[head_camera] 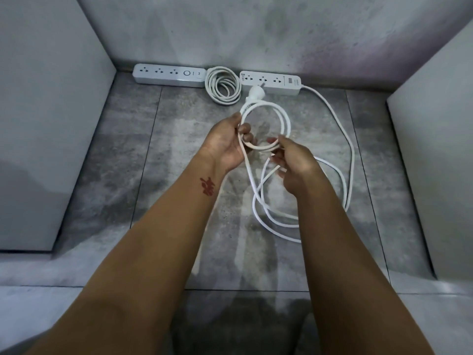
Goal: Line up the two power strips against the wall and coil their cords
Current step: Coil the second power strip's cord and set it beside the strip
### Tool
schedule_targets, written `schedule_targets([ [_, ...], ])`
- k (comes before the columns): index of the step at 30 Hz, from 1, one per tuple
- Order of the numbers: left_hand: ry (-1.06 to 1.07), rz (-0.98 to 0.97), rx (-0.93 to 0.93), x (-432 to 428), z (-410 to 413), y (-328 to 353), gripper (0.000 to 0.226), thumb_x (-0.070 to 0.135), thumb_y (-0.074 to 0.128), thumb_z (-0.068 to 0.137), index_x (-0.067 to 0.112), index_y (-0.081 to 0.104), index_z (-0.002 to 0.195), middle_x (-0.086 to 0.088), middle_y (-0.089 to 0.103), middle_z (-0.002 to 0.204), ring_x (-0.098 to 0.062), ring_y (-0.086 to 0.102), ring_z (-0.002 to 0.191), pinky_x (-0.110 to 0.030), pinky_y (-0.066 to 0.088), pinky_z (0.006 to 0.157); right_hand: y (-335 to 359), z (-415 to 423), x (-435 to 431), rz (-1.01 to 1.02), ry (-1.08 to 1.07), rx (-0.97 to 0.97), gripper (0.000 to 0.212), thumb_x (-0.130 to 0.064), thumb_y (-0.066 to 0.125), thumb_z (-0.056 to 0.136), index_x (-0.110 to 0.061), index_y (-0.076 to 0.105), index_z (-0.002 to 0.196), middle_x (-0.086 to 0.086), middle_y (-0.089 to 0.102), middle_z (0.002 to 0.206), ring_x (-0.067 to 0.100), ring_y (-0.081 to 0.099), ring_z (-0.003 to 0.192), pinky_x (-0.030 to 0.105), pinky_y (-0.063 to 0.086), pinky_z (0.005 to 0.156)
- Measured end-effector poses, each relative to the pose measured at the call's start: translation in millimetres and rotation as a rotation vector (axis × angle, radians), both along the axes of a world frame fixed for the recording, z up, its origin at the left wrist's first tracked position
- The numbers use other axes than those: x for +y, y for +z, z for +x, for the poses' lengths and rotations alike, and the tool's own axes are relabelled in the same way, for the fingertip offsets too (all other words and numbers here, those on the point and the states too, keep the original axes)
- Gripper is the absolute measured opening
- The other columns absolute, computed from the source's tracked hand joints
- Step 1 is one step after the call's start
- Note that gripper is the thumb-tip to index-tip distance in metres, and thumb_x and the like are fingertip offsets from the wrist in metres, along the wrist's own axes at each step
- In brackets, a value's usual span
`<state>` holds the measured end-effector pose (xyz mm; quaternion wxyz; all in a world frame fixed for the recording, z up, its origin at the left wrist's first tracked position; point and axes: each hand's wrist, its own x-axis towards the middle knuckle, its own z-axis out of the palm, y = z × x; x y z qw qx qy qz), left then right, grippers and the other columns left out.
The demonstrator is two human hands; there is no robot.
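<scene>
Nearest, a red mark (207, 187) is seen on the left forearm, stretched over the grey tiled floor (179, 149). Slack of the white cord (271, 221) is sprawled in loose bends on the tiles, under and to the right of the right hand (294, 165), whose fingers are curled round the strands. Just beyond, the left hand (230, 144) is clamped on the same cord, and a round loop (284, 116) is held up between the two hands. The plug (254, 94) is seen at the loop's far edge. Farther on, the right-hand power strip (271, 82) is laid against the wall (256, 34), its cord trailing from its right end. Beside it a coiled cord (223, 85) is set, then the left-hand power strip (169, 75), also along the wall.
</scene>
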<state>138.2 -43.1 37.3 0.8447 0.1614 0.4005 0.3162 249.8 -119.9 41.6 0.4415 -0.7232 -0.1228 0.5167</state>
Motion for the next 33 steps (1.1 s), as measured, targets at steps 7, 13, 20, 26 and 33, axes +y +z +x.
schedule_targets([
  [7, -0.508, 0.228, 0.147, -3.6, -13.0, 6.3, 0.020, 0.021, 0.034, 0.102, 0.017, 0.047, 0.088, 0.006, 0.029, 0.052, -0.009, 0.023, 0.045, -0.025, 0.026, 0.057, 16.5, 26.2, 4.3, 0.090, 0.059, -0.008, 0.052, -0.061, 0.058, 0.086, -0.012, 0.072, 0.093, -0.001, 0.073, 0.077, 0.013, 0.065, 0.060, 0.029, 0.054, 0.062],
  [13, -0.613, 0.310, 0.211, -5.0, -10.0, 15.0, 0.025, 0.018, 0.037, 0.102, 0.018, 0.044, 0.078, 0.006, 0.029, 0.052, -0.008, 0.022, 0.045, -0.020, 0.028, 0.048, 9.6, 25.4, 2.0, 0.100, -0.039, 0.290, 0.033, -0.041, 0.068, 0.087, -0.016, 0.056, 0.070, -0.004, 0.041, 0.052, 0.004, 0.028, 0.033, 0.016, 0.021, 0.030],
  [20, -0.550, 0.240, 0.144, -6.5, -16.0, 6.3, 0.037, 0.040, 0.046, 0.100, 0.005, 0.059, 0.102, -0.001, 0.048, 0.059, -0.016, 0.052, 0.056, -0.035, 0.053, 0.075, 8.8, 14.9, 3.8, 0.206, -0.364, 0.241, 0.030, -0.027, 0.063, 0.091, -0.016, 0.050, 0.067, -0.003, 0.034, 0.047, 0.006, 0.021, 0.030, 0.017, 0.015, 0.032],
  [26, -0.428, 0.264, 0.133, -16.1, -12.5, 1.1, 0.042, 0.041, 0.039, 0.102, 0.004, 0.059, 0.099, -0.001, 0.048, 0.058, -0.020, 0.057, 0.059, -0.029, 0.056, 0.064, 1.4, 17.4, 8.3, 0.227, -0.549, 0.346, 0.031, -0.028, 0.064, 0.091, -0.015, 0.051, 0.066, -0.004, 0.039, 0.048, 0.005, 0.022, 0.030, 0.018, 0.017, 0.030],
  [33, -0.378, 0.222, 0.152, -16.7, -7.2, -1.2, 0.032, 0.037, 0.044, 0.102, 0.012, 0.049, 0.082, 0.006, 0.028, 0.047, -0.009, 0.027, 0.037, -0.024, 0.041, 0.046, -1.7, 14.1, 6.4, 0.138, -0.489, 0.318, 0.032, -0.036, 0.071, 0.086, -0.020, 0.055, 0.064, -0.006, 0.040, 0.054, 0.006, 0.031, 0.035, 0.018, 0.028, 0.036],
])
